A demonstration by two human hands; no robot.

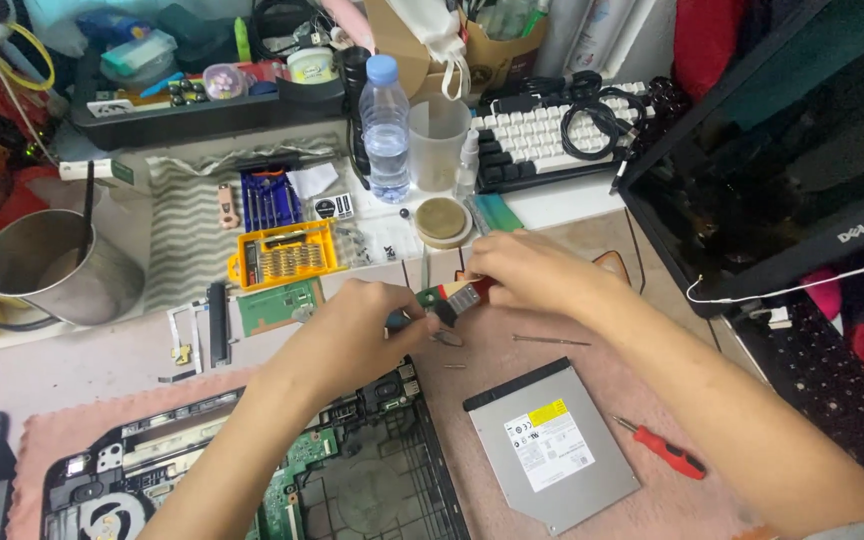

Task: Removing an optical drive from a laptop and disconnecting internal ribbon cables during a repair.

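Note:
Both my hands meet over the pink mat (pixel 492 360) at the middle of the desk. My right hand (pixel 532 272) pinches a small green and red circuit board with a silver part (pixel 457 297). My left hand (pixel 352 335) is closed on the other end of the board and on a small dark tool whose tip shows at the fingers. Below my left hand lies an opened laptop base (pixel 352 480) with its green board exposed. A silver optical drive (pixel 552 445) lies to the right of it.
A red screwdriver (pixel 664 448) and a thin metal bit (pixel 550 341) lie on the mat. A yellow bit case (pixel 287 252), water bottle (pixel 386 125), plastic cup (pixel 438 140), keyboard (pixel 552 130), metal mug (pixel 52 270) and a detached laptop screen (pixel 782 170) stand around.

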